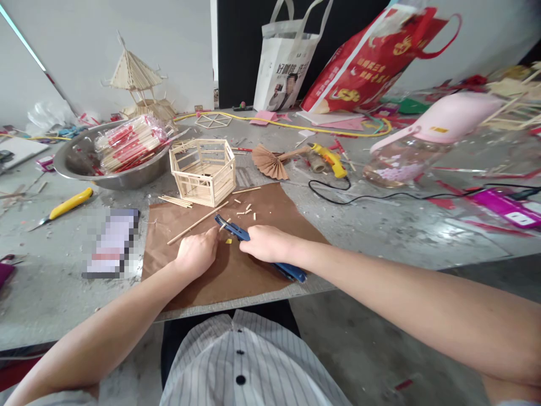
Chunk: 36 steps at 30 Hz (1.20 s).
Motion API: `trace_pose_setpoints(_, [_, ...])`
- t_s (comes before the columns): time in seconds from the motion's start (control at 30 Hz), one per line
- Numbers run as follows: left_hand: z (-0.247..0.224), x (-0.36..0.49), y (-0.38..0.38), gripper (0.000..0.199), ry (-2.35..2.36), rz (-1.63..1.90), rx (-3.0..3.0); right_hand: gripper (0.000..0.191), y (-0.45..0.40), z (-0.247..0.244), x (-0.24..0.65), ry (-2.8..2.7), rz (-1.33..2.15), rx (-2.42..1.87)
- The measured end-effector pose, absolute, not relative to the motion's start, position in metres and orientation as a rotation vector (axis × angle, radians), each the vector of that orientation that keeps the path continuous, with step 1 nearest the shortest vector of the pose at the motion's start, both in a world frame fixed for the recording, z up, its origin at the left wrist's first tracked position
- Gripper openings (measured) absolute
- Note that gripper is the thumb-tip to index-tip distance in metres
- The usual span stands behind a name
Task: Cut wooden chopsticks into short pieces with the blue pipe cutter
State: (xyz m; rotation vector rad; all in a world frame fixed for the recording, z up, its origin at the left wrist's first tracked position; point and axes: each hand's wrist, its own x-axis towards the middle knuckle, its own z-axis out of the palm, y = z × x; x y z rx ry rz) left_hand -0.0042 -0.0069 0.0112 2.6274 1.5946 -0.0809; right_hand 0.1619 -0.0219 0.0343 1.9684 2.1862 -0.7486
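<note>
two bare hands work over a brown cloth (253,276) on the grey counter (359,225). the left hand (196,254) is curled, its fingertips seeming to pinch a short stick (222,227) whose far end reaches the jaws of the blue cutter (237,230); the right hand (264,243) is wrapped around that tool, the handles emerging below it. the stick looks light, dry and stiff, likely to snap if bent, so it is best held by its end, away from the blades; the cutter seems heavier and firm, best gripped around both handles. from the left hand, the cutter's jaws and the stick lie at about two o'clock, just beside the fingers, while the long stick (198,223) slants past at twelve. farther out at twelve stands the six-sided stick frame (203,197), upright, probably light but fragile at its thin joints, and safer lifted by its lower rails than by the top ones. the small cut pieces (255,216) lie on the cloth near eleven to twelve o'clock from the right hand, the glue gun (332,162) well apart at one o'clock, and the phone (112,242) at nine from the left hand.
</note>
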Motion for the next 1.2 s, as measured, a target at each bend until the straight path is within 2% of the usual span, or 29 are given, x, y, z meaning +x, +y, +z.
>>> trace_pose_setpoints(0.57, [0.0064,-0.0086,-0.0031,0.026,1.537,0.020,2.641,0.039,-0.0200,0.0340,0.1625,2.184,-0.769,1.971])
trace_pose_setpoints(1.2, [0.0047,-0.0084,-0.0011,0.030,1.622,-0.042,2.692,0.036,-0.0152,0.0268,0.1588,2.178,-0.786,2.036])
